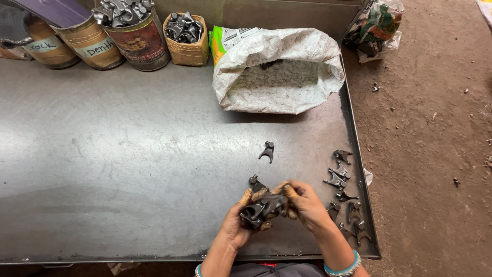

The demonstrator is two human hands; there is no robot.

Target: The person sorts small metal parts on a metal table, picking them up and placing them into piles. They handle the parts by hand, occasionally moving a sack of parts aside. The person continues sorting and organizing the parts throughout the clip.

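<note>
Both hands (271, 213) around metal parts (259, 209)

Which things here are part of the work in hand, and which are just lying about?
In hand:
- bunch of dark metal parts, held by left hand and right hand
- loose parts by the table's right edge
- single part

Lying about:
- white sack
- tins of parts
- small carton

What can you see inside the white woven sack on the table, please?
The white sack lies open, showing its pale lining and one dark metal piece near the back rim. Anything deeper is hidden by the folded rim.
</note>
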